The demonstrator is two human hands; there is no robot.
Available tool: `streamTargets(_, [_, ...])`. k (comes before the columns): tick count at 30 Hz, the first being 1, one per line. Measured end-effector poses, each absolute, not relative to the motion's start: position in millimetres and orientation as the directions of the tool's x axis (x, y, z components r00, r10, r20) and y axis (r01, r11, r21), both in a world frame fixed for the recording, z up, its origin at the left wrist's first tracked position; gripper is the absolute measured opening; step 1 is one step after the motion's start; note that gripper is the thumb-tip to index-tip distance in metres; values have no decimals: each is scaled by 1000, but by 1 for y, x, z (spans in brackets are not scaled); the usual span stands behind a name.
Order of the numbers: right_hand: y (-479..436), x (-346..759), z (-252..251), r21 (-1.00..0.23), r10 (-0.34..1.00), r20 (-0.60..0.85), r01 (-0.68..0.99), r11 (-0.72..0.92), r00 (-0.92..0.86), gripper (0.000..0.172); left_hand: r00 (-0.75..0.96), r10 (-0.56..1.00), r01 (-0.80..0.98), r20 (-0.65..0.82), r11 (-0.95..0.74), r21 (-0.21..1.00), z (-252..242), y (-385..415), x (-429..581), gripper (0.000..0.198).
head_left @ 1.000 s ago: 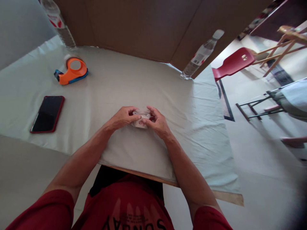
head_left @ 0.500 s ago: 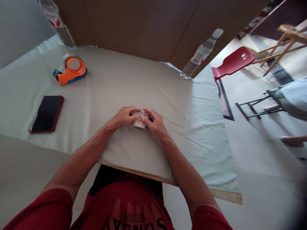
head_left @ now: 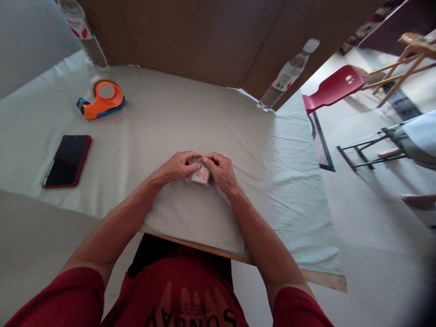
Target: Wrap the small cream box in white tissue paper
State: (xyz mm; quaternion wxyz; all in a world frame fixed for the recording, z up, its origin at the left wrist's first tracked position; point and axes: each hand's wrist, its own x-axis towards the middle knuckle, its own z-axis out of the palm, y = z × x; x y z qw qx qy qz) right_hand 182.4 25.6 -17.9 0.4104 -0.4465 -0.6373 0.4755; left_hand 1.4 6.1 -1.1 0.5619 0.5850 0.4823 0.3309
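Both my hands meet at the middle of the table covered with a pale cloth (head_left: 163, 131). My left hand (head_left: 177, 166) and my right hand (head_left: 222, 171) have their fingers curled around a small pale packet with red print (head_left: 200, 175). The packet rests on the cloth between the thumbs. Most of it is hidden by my fingers, so I cannot make out what it is.
A phone in a red case (head_left: 67, 161) lies at the left. An orange and blue tape dispenser (head_left: 101, 100) sits farther back. Two clear water bottles (head_left: 288, 75) (head_left: 81, 32) stand against a brown board. A red chair (head_left: 334, 87) and wooden frames stand on the floor to the right.
My fingers have closed in tighter over the small packet, and the right hand has curled down onto it. The hands stay in the same place on the cloth.
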Motion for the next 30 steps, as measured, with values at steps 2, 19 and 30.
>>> streamTargets(2, [24,181,-18,-972,966,93,187,140,-240,23,319,936,199,-147,86,976,-1,6,2,51])
streamTargets(19, [17,203,-4,-963,863,-32,246,108,-504,34,286,946,262,-151,74,962,0,5,3,46])
streamTargets(30, [12,203,-13,-919,874,93,296,259,-477,38,316,927,281,-201,111,953,13,2,-6,39])
